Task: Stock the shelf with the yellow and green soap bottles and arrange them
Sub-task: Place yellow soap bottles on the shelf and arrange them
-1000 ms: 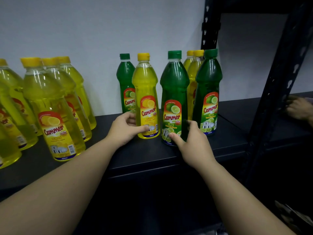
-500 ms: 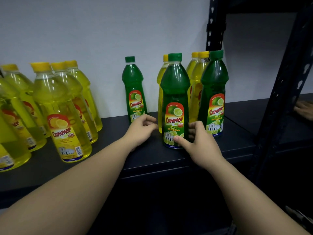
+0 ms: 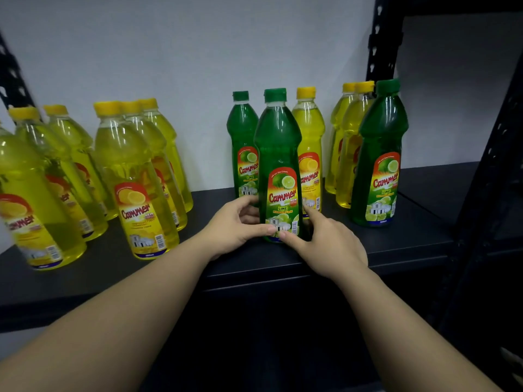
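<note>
A green soap bottle [image 3: 278, 165] stands upright near the front of the black shelf [image 3: 339, 267]. My left hand [image 3: 235, 226] and my right hand [image 3: 328, 244] both grip its base, thumbs meeting on the label. Directly behind it stand a second green bottle [image 3: 242, 142] on the left and a yellow bottle [image 3: 310, 154] on the right. Further right, a third green bottle [image 3: 379, 154] stands in front of two yellow bottles [image 3: 346, 137].
Several larger yellow bottles [image 3: 135, 179] stand in rows on the left of the shelf. A black upright post [image 3: 382, 38] rises at the back right, another [image 3: 492, 165] at the front right. A white wall backs the shelf.
The front green bottle has shifted left, away from the right-hand group. My left hand left the yellow bottle and now grips the green one together with my right hand. The view shifted.
</note>
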A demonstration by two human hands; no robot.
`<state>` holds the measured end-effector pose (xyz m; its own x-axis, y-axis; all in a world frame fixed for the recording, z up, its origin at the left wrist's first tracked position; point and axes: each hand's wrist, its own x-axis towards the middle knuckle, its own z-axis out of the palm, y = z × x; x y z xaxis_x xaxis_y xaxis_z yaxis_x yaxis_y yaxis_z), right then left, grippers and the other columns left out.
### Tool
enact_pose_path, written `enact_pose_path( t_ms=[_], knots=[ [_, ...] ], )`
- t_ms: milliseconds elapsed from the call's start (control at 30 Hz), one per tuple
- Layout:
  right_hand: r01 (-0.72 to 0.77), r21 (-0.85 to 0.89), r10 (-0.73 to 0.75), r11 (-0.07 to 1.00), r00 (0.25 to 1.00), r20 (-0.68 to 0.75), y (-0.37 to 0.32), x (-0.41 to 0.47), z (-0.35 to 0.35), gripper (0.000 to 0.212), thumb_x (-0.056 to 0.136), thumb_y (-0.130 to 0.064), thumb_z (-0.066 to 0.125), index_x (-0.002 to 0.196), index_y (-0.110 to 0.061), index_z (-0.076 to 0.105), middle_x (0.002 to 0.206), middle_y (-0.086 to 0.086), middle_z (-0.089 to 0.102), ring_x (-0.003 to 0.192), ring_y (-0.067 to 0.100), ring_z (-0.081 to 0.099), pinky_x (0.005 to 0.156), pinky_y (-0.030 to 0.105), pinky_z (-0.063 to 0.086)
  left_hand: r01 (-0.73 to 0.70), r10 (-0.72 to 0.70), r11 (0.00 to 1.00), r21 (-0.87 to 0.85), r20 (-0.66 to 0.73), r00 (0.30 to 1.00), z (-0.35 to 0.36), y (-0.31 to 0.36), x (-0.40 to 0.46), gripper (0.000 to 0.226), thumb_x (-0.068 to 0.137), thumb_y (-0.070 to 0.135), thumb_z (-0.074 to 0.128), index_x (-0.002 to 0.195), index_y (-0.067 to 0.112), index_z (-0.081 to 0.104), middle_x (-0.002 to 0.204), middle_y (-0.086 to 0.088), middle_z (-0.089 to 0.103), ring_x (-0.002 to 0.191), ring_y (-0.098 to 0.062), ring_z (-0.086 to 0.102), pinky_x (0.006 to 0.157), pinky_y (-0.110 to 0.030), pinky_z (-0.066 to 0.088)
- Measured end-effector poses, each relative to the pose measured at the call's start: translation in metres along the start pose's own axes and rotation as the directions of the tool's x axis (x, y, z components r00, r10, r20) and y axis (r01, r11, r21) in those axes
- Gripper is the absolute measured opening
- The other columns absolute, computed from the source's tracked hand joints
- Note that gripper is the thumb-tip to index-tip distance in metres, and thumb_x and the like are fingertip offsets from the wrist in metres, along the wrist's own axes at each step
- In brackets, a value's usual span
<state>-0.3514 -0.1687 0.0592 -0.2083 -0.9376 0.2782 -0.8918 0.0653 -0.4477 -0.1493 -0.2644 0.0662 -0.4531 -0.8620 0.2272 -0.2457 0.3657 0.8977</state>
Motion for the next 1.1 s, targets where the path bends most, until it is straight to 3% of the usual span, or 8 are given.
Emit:
enact_pose_path(
  t_ms=[167, 400, 500, 600, 700, 767, 933, 1100],
  knots=[
    [0.007, 0.016, -0.007, 1.000, 1.000, 0.026, 0.002, -0.005, 0.000, 0.096, 0.063, -0.102, 0.041, 0.137, -0.040, 0.048, 0.130, -0.013, 0.065, 0.118, 0.017, 0.061, 0.083, 0.039, 0.054, -0.014, 0.019, 0.996, 0.088, -0.059, 0.998, -0.003, -0.001, -0.002, 0.074, 0.075, 0.025, 0.092, 0.141, 0.019, 0.058, 0.115, -0.001, 0.074, 0.103, -0.013, 0.074, 0.091, -0.034, 0.061],
    [0.029, -0.013, -0.027, 0.999, 0.990, 0.138, 0.002, -0.009, -0.010, 0.104, 0.059, -0.101, 0.050, 0.142, -0.039, 0.053, 0.138, -0.010, 0.061, 0.126, 0.016, 0.056, 0.087, 0.037, 0.050, 0.055, -0.021, 0.983, 0.177, -0.190, 0.982, -0.024, -0.014, 0.004, 0.083, 0.075, 0.033, 0.092, 0.146, 0.018, 0.053, 0.120, 0.003, 0.072, 0.106, -0.011, 0.072, 0.096, -0.039, 0.060],
    [0.059, -0.002, -0.058, 0.998, 0.982, 0.177, 0.003, -0.011, -0.014, 0.098, 0.059, -0.100, 0.052, 0.136, -0.040, 0.060, 0.137, -0.012, 0.063, 0.125, 0.014, 0.057, 0.086, 0.036, 0.049, 0.077, -0.044, 0.986, 0.146, -0.216, 0.975, -0.029, -0.015, 0.008, 0.078, 0.079, 0.025, 0.089, 0.147, 0.016, 0.052, 0.122, 0.003, 0.071, 0.107, -0.008, 0.070, 0.097, -0.032, 0.059],
    [0.075, -0.005, -0.073, 0.997, 0.978, 0.196, 0.003, -0.011, -0.015, 0.106, 0.054, -0.103, 0.049, 0.139, -0.040, 0.058, 0.143, -0.015, 0.059, 0.129, 0.014, 0.055, 0.091, 0.038, 0.051, 0.097, -0.066, 0.988, 0.123, -0.234, 0.970, -0.029, -0.018, 0.013, 0.079, 0.081, 0.020, 0.088, 0.149, 0.012, 0.049, 0.131, -0.004, 0.068, 0.113, -0.011, 0.068, 0.095, -0.025, 0.057],
    [0.092, -0.005, -0.088, 0.996, 0.971, 0.221, 0.003, -0.011, -0.017, 0.113, 0.051, -0.104, 0.048, 0.144, -0.040, 0.055, 0.152, -0.018, 0.051, 0.135, 0.015, 0.052, 0.097, 0.040, 0.050, 0.118, -0.085, 0.987, 0.108, -0.265, 0.960, -0.026, -0.020, 0.017, 0.073, 0.085, 0.015, 0.084, 0.148, 0.010, 0.048, 0.137, -0.005, 0.063, 0.114, -0.011, 0.064, 0.079, -0.008, 0.051],
    [0.100, -0.007, -0.096, 0.995, 0.969, 0.230, 0.003, -0.011, -0.018, 0.113, 0.052, -0.104, 0.050, 0.145, -0.040, 0.054, 0.153, -0.019, 0.049, 0.136, 0.014, 0.050, 0.098, 0.040, 0.049, 0.118, -0.087, 0.988, 0.104, -0.267, 0.960, -0.024, -0.020, 0.018, 0.072, 0.087, 0.013, 0.082, 0.149, 0.008, 0.046, 0.135, 0.000, 0.059, 0.115, -0.008, 0.059, 0.077, -0.005, 0.048],
    [0.112, -0.011, -0.107, 0.994, 0.966, 0.236, 0.004, -0.012, -0.018, 0.110, 0.056, -0.103, 0.049, 0.146, -0.040, 0.052, 0.155, -0.019, 0.047, 0.138, 0.015, 0.048, 0.100, 0.041, 0.049, 0.123, -0.090, 0.986, 0.113, -0.260, 0.961, -0.024, -0.022, 0.021, 0.074, 0.090, 0.020, 0.080, 0.154, 0.012, 0.044, 0.149, -0.004, 0.057, 0.129, -0.012, 0.059, 0.110, -0.034, 0.049],
    [0.120, -0.020, -0.112, 0.993, 0.966, 0.233, 0.003, -0.014, -0.018, 0.105, 0.060, -0.100, 0.049, 0.147, -0.041, 0.050, 0.156, -0.019, 0.045, 0.140, 0.014, 0.045, 0.101, 0.040, 0.046, 0.117, -0.084, 0.986, 0.116, -0.261, 0.962, -0.024, -0.022, 0.019, 0.071, 0.090, 0.023, 0.080, 0.152, 0.016, 0.047, 0.145, -0.002, 0.062, 0.127, -0.012, 0.062, 0.112, -0.041, 0.049]
  ],
)
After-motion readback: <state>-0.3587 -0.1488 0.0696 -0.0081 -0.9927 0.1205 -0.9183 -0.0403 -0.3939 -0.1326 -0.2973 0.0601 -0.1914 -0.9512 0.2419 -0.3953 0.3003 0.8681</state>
